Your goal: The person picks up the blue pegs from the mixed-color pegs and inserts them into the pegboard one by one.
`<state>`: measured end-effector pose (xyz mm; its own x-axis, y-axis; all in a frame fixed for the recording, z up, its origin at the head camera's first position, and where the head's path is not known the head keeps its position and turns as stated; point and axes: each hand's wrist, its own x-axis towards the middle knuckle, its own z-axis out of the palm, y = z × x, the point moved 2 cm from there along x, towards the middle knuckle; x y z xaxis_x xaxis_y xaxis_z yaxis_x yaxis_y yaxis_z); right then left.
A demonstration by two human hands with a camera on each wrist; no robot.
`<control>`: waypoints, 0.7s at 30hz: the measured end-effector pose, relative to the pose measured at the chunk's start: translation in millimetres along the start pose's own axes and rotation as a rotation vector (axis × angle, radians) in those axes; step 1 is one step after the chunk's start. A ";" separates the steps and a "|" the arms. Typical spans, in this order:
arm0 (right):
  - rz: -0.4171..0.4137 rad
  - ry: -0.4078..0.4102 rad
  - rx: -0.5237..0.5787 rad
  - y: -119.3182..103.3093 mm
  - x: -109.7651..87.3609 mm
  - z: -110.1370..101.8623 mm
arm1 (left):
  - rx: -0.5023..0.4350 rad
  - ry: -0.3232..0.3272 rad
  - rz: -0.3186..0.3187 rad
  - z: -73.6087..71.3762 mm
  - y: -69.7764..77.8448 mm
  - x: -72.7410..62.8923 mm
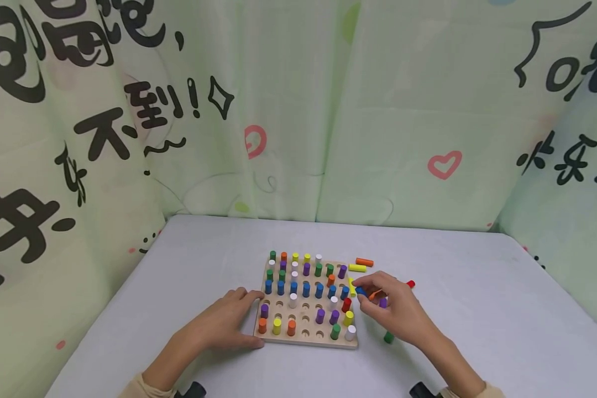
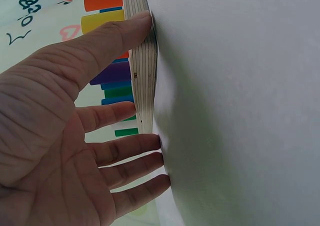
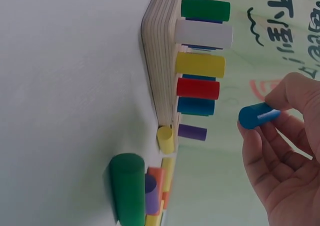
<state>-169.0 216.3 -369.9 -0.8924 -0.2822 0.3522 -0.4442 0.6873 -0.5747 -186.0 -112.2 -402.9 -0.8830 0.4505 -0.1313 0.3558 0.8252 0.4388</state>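
Note:
A wooden peg board (image 1: 323,343) lies on the table with coloured pegs upright in many holes; some holes in the front rows are bare. One row across its middle is made up of blue pegs (image 1: 305,289). My left hand (image 1: 231,320) rests at the board's left side, thumb at the front corner and index finger on the side edge, fingers nearly straight in the left wrist view. Just off the right edge, my right hand (image 1: 400,309) pinches a blue peg (image 3: 256,115) between thumb and fingertips, tilted and held above the table.
Loose pegs lie right of the board: orange (image 1: 365,262), yellow (image 1: 357,268), red (image 1: 410,284), purple (image 1: 383,303) and green (image 1: 388,337), some partly behind my right hand. A printed curtain (image 1: 378,138) encloses the white table (image 1: 219,237) at the back and sides.

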 end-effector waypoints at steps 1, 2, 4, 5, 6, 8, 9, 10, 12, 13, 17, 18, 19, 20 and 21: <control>-0.005 0.001 0.002 -0.6 0.7 0.6 | -0.001 0.000 0.001 0.1 0.1 0.1; -0.011 0.003 0.005 -1.3 1.3 1.2 | 0.000 0.000 0.001 0.0 0.2 0.1; -0.026 0.004 0.014 -2.8 2.8 2.4 | 0.000 -0.001 0.000 0.0 0.4 0.2; -0.031 0.002 0.019 -3.6 3.6 3.1 | 0.001 0.000 -0.001 -0.1 0.5 0.2; -0.034 0.000 0.026 -4.4 4.3 4.0 | 0.002 0.000 -0.002 0.0 0.6 0.3; -0.036 -0.006 0.030 -6.2 5.7 5.4 | 0.003 -0.001 -0.003 0.0 0.8 0.4; -0.034 -0.008 0.030 -7.2 6.5 6.1 | 0.004 -0.001 -0.003 0.0 0.9 0.5; -0.031 -0.010 0.029 -8.1 7.2 7.0 | 0.005 -0.001 -0.004 0.0 0.8 0.6; -0.031 -0.013 0.033 -10.2 8.7 8.3 | 0.007 -0.001 -0.005 0.1 0.7 0.8; -0.032 -0.013 0.035 -11.4 9.5 9.0 | 0.008 -0.002 -0.005 0.1 0.6 0.9; -0.040 -0.013 0.053 -16.8 12.3 11.4 | 0.009 -0.001 -0.004 0.2 0.2 1.2; -0.040 -0.015 0.059 -18.1 13.0 12.3 | 0.009 0.000 -0.002 0.2 0.2 1.2; -0.038 -0.017 0.066 -19.4 13.7 13.3 | 0.008 -0.001 -0.003 0.1 0.3 1.1; -0.039 -0.021 0.072 -20.6 14.5 14.4 | 0.007 -0.001 -0.003 0.0 0.5 0.9; -0.045 -0.024 0.077 -21.4 15.3 15.9 | 0.004 -0.001 -0.003 0.1 0.7 0.6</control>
<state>-174.3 186.7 -364.0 -0.8726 -0.3284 0.3615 -0.4879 0.6200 -0.6145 -186.3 -111.3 -402.8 -0.8837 0.4485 -0.1340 0.3542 0.8278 0.4351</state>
